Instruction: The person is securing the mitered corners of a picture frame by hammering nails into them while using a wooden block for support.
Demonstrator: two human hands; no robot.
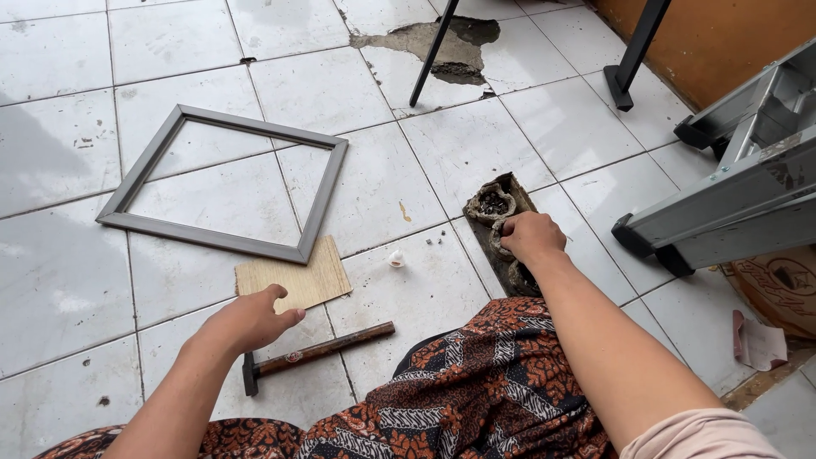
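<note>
My left hand (251, 319) hovers with fingers apart over the white tiled floor, just above a hammer (314, 353) with a brown handle and near a small plywood piece (297, 276). A grey square frame (225, 183) lies flat beyond the plywood. My right hand (529, 236) reaches into a dark narrow tray (497, 225) with small pouches of nails or screws, fingers closed into one pouch; what it grips is hidden.
A few tiny nails (435, 240) and a small white object (396, 258) lie on the tiles. An aluminium ladder (739, 183) lies at right. Black metal legs (633, 55) stand at the back near a broken tile patch (442, 42). Patterned cloth (476, 391) covers my lap.
</note>
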